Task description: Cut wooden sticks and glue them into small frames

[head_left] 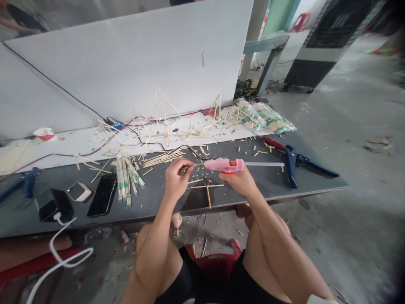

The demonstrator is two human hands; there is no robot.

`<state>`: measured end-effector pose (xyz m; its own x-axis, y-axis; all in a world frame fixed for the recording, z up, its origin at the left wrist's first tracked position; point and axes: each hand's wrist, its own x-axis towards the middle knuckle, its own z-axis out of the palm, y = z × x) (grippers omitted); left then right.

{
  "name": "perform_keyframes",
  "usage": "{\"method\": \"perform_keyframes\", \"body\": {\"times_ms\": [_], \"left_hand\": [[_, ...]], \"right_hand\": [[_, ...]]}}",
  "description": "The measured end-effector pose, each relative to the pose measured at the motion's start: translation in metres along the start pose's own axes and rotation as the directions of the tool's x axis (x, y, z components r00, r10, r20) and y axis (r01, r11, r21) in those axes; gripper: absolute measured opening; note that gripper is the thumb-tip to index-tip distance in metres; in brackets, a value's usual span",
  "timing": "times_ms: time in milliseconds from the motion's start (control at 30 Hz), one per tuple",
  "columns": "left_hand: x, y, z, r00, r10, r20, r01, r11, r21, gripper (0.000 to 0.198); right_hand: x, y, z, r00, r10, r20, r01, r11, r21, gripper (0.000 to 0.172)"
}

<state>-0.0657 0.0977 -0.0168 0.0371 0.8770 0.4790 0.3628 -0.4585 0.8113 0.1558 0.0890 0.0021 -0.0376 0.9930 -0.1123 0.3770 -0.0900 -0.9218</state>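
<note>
My right hand (238, 180) is wrapped round a pink hot glue gun (218, 164), whose nozzle points left. A long translucent glue stick (264, 164) sticks out of its rear, and a small red light glows near the grip. Just left of the nozzle, my left hand (179, 176) pinches something small, with thumb and forefinger close to the tip; what it is I cannot make out. Below the gun, thin wooden sticks joined in a T shape (208, 195) lie at the table's front edge. A pile of loose wooden sticks (163, 158) lies behind my left hand.
Wrapped stick bundles (126, 179), a phone (101, 195), a white-topped device (79, 192) and a black charger (55, 205) stand on the left. Blue-handled cutters (291, 164) lie right. Stick frames (163, 114) and plastic-wrapped packs (265, 116) sit behind, among cables.
</note>
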Motion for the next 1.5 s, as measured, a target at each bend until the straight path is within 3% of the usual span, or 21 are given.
{"method": "perform_keyframes", "body": {"times_ms": [533, 633, 700, 800, 933, 1133, 1233, 1300, 1367, 1433, 1467, 1500], "left_hand": [[0.0, 0.0, 0.002, 1.0, -0.019, -0.001, 0.019, 1.0, 0.006, 0.014], [0.0, 0.0, 0.002, 1.0, -0.021, -0.015, 0.021, 1.0, 0.009, 0.016], [-0.001, -0.002, 0.002, 0.999, -0.035, -0.036, 0.035, 0.999, -0.007, 0.017], [-0.003, -0.005, 0.003, 0.992, -0.102, -0.069, 0.096, 0.992, -0.081, 0.019], [-0.006, -0.01, 0.006, 0.959, -0.263, -0.105, 0.231, 0.942, -0.245, 0.022], [-0.005, -0.008, 0.008, 0.936, -0.311, -0.162, 0.236, 0.9, -0.367, 0.021], [-0.005, -0.007, 0.008, 0.927, -0.322, -0.19, 0.222, 0.883, -0.415, 0.021], [-0.005, -0.006, 0.009, 0.913, -0.363, -0.185, 0.242, 0.848, -0.471, 0.023], [-0.006, -0.004, 0.01, 0.899, -0.407, -0.163, 0.268, 0.803, -0.532, 0.025], [-0.008, 0.0, 0.012, 0.893, -0.432, -0.123, 0.285, 0.758, -0.587, 0.026], [-0.008, 0.002, 0.014, 0.895, -0.435, -0.1, 0.291, 0.738, -0.609, 0.026], [-0.009, 0.005, 0.016, 0.897, -0.434, -0.078, 0.295, 0.722, -0.626, 0.026]], "right_hand": [[0.001, 0.006, -0.001, 1.0, 0.025, -0.008, -0.025, 1.0, 0.001, 0.013], [0.001, 0.006, -0.004, 0.999, 0.034, 0.014, -0.035, 0.997, 0.067, 0.013], [0.003, 0.008, -0.008, 0.999, 0.043, 0.032, -0.048, 0.987, 0.154, 0.022], [0.014, 0.015, -0.019, 0.999, 0.018, 0.035, -0.028, 0.949, 0.313, 0.036], [0.041, 0.037, -0.028, 0.996, 0.084, 0.015, -0.083, 0.917, 0.391, 0.036], [0.07, 0.062, -0.031, 0.954, 0.301, 0.008, -0.296, 0.931, 0.213, 0.033], [0.07, 0.062, -0.041, 0.939, 0.327, -0.103, -0.338, 0.934, -0.114, 0.042], [0.063, 0.058, -0.047, 0.928, 0.256, -0.27, -0.342, 0.871, -0.352, 0.047], [0.05, 0.051, -0.045, 0.886, 0.069, -0.458, -0.297, 0.844, -0.447, 0.045], [0.034, 0.041, -0.032, 0.819, -0.137, -0.558, -0.124, 0.906, -0.405, 0.038], [0.027, 0.036, -0.021, 0.812, -0.213, -0.543, 0.016, 0.939, -0.343, 0.035], [0.019, 0.03, -0.008, 0.841, -0.255, -0.477, 0.166, 0.961, -0.22, 0.033]]}}
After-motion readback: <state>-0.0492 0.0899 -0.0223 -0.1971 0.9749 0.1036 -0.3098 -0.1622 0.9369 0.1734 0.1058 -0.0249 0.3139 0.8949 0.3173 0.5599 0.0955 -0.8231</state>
